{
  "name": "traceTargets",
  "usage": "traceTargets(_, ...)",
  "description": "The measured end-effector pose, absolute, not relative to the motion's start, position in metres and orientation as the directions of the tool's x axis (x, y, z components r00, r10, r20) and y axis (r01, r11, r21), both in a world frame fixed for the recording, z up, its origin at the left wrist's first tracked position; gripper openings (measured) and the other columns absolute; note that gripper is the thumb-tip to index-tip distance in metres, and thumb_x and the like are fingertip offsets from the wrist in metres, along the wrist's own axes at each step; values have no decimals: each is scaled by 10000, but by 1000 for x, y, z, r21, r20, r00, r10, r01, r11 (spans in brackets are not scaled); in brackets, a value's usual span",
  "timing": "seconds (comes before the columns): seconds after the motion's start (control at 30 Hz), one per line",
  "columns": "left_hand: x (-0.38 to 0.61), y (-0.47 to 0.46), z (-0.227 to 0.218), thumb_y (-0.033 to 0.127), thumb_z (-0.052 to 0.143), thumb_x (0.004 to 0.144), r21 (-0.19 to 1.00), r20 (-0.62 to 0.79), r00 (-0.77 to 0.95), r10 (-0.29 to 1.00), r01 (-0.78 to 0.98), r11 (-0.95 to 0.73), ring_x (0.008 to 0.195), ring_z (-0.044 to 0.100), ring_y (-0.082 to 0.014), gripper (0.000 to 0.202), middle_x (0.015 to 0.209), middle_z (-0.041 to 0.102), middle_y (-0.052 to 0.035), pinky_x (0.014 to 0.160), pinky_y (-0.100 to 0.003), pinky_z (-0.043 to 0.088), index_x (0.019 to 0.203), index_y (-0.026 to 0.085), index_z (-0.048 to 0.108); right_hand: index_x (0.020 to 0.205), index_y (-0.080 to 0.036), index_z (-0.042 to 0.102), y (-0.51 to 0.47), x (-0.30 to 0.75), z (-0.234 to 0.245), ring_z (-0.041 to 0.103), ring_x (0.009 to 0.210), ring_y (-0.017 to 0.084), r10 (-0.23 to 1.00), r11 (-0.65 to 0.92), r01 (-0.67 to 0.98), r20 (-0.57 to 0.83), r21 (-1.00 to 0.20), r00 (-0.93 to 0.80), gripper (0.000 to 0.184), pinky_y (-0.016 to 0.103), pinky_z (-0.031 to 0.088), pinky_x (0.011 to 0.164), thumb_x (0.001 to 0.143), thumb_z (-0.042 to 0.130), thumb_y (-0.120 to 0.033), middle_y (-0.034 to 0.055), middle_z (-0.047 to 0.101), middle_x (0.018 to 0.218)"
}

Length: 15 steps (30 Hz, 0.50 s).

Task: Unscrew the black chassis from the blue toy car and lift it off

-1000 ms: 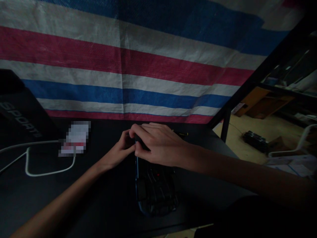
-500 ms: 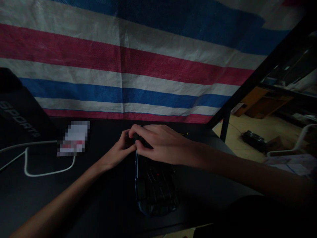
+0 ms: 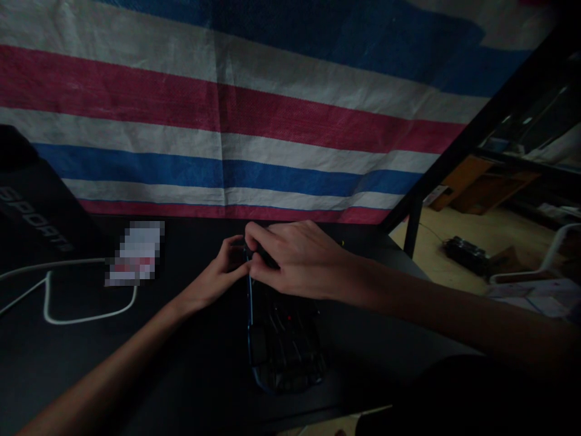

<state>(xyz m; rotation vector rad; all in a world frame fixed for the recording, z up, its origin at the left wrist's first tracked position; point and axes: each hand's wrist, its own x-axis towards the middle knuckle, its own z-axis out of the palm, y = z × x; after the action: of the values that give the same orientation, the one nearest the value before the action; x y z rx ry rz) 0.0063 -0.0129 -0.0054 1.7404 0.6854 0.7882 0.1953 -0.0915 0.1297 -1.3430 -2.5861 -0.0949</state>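
Observation:
A toy car (image 3: 290, 345) lies upside down on the dark tabletop, its black underside showing and a blue edge along its left side. My left hand (image 3: 224, 266) grips the car's far left corner, thumb against the near side and fingers curled around. From the right, my right hand (image 3: 299, 257) reaches over the car's far end. Its thumb and forefinger are closed on a small black part (image 3: 269, 257), mostly hidden by the fingers, so I cannot make out its kind. A tiny red spot (image 3: 289, 318) shows on the underside.
At left a phone-like blurred slab (image 3: 136, 254) lies with a white cable (image 3: 91, 320) attached. A black box (image 3: 36, 206) marked "SPORT" stands behind it. Striped sheeting (image 3: 295, 115) hangs along the table's back. A small yellow-tipped item (image 3: 342, 243) lies beyond my right hand.
My right hand has shifted slightly right, its forefinger drawing away from my left fingertips. My left hand stays at the car's corner, with its fingers a little more visible.

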Motion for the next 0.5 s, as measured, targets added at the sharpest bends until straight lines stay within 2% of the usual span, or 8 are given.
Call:
traceTargets(0.1,7,-13,-4,460,655,900,960,180,617,766,60,-274,1344,549,-346,620,1376,585,-167,1147,-553,441,1370,189,356,1153,-160,570,-91,196,130,489,647,144,773,617,785,228,-54,-592,246,319,192,577,958,487,-286,27,672,856)
traceTargets(0.2,8,-14,-5,453,657,908,965,155,614,774,74,-252,1389,515,-346,617,1407,579,-156,1161,-556,430,1383,200,356,1208,-195,568,-87,197,128,429,563,136,789,598,801,194,-26,-582,267,323,167,560,1032,404,-310,-7,638,751)
traceTargets(0.3,9,-14,-7,453,652,917,973,138,606,783,63,-221,1345,556,-329,603,1395,573,-164,1165,-561,424,1371,192,353,1145,-205,608,-84,198,126,367,510,130,821,543,839,184,41,-541,300,342,132,557,1072,354,-348,-14,616,680)
traceTargets(0.5,9,-15,-5,440,644,920,975,130,608,784,65,-212,1292,590,-314,587,1391,558,-165,1146,-542,440,1366,197,350,1081,-202,638,-84,197,126,434,550,144,834,521,851,172,72,-525,353,354,130,572,1079,317,-349,17,668,728)
